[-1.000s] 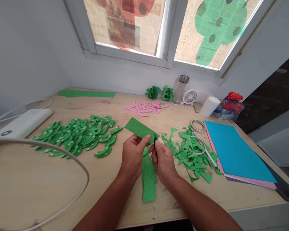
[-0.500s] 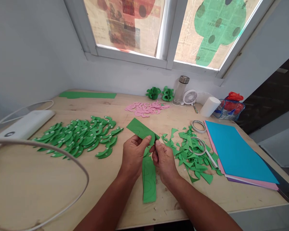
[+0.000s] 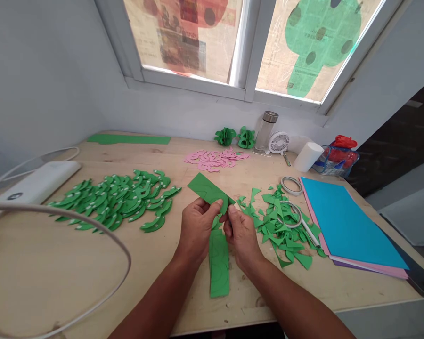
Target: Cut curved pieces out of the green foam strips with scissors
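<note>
My left hand (image 3: 197, 230) pinches a green paper strip (image 3: 207, 188) marked with pencilled curves, thumb on top. My right hand (image 3: 243, 235) is closed around scissors (image 3: 229, 202), mostly hidden by the fingers; only a dark bit shows against the strip's right end, where a curved edge is cut. Beneath my hands, other green paper strips (image 3: 219, 266) with drawn curves lie on the table. Left of my hands is a pile of curved green paper pieces (image 3: 120, 200) with small white patches. To the right spreads a heap of green paper scraps (image 3: 286, 235).
Pink paper cutouts (image 3: 215, 160) lie towards the back, before two green paper ornaments (image 3: 225, 136), a bottle (image 3: 266, 132) and a small fan (image 3: 279, 142). Tape rolls (image 3: 291, 185) and coloured sheets (image 3: 353, 226) are at right. A pale cable (image 3: 122, 249) loops across the left foreground.
The green strip in my left hand has shifted very slightly to the right. Both hands stay in almost the same place.
</note>
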Action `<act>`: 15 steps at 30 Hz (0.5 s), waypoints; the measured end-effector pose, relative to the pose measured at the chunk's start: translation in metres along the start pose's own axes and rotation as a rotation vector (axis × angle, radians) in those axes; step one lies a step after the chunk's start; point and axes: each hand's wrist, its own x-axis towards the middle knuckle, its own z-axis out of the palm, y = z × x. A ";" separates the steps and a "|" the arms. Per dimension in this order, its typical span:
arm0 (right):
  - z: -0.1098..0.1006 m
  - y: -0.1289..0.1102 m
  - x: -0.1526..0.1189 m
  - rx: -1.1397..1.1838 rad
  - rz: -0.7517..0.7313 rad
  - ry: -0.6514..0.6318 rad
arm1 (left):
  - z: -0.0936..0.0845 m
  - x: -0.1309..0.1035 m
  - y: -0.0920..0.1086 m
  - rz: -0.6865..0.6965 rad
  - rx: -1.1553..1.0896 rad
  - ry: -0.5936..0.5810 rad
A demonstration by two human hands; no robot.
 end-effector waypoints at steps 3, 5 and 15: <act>0.001 -0.001 0.000 0.002 0.003 0.004 | 0.000 0.000 0.001 -0.003 0.020 0.002; 0.001 -0.001 -0.001 0.001 0.004 0.003 | 0.000 0.000 0.000 -0.005 0.019 0.003; -0.001 0.000 0.001 -0.014 -0.004 0.006 | 0.001 -0.001 0.001 0.005 0.014 -0.001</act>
